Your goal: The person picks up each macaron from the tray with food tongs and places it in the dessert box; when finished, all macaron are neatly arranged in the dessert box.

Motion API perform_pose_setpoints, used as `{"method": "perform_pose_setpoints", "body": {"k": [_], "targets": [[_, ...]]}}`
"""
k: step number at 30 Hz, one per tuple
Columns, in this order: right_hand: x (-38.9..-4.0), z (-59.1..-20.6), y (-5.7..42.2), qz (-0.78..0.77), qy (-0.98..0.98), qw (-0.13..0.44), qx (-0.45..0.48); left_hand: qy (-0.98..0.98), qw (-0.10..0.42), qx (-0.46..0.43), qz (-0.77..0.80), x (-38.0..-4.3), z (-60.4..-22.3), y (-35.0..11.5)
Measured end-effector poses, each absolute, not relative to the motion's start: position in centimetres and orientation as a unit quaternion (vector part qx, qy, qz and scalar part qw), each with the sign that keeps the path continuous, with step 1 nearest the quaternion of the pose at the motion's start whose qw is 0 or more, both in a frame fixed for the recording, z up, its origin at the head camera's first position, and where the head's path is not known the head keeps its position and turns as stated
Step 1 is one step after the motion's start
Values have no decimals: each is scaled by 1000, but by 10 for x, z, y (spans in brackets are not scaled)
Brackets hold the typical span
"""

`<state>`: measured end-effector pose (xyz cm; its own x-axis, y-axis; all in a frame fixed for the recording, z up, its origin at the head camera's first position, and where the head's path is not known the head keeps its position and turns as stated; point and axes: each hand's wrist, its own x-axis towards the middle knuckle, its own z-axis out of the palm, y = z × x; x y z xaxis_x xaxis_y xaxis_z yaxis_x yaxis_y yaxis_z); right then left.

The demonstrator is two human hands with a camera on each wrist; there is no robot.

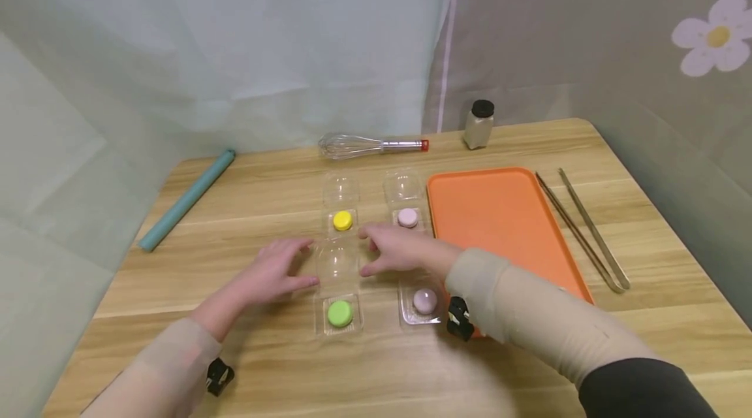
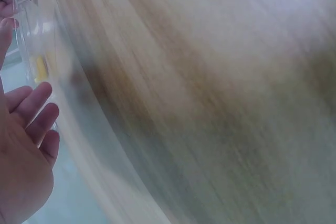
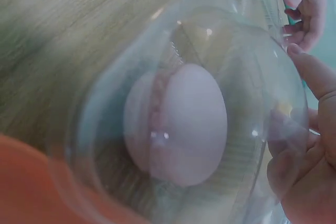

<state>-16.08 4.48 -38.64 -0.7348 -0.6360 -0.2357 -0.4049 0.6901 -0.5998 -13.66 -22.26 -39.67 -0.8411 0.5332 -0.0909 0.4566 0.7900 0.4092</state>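
Note:
A clear plastic box (image 1: 320, 323) holds a green macaron (image 1: 340, 313), its hinged lid (image 1: 336, 264) folded back flat. My left hand (image 1: 273, 277) reaches to the left side of that lid, thumb and fingers spread, fingertips right at its edge. On the lid's other side my right hand (image 1: 402, 249) has its thumb and fingers apart, with nothing between them. Behind lie two more boxes with lids back, one with a yellow macaron (image 1: 343, 220), one with a pink macaron (image 1: 408, 217). Below my right wrist is a closed box with a pale pink macaron (image 3: 194, 124).
An orange tray (image 1: 487, 209) lies to the right, with metal tongs (image 1: 587, 235) beside it. A whisk (image 1: 370, 145) and a black-capped jar (image 1: 480, 125) are at the back edge. At the left lies a teal rolling pin (image 1: 188, 201).

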Motion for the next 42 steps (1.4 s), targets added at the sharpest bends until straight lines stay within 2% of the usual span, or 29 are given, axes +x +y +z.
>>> {"method": "perform_pose_setpoints", "body": {"k": [23, 42], "targets": [[-161, -392, 42, -245, 902, 213, -286, 928, 123, 276, 218, -143, -392, -215], [-152, -380, 51, -319, 886, 175, -288, 932, 75, 262, 240, -140, -383, -208]]}}
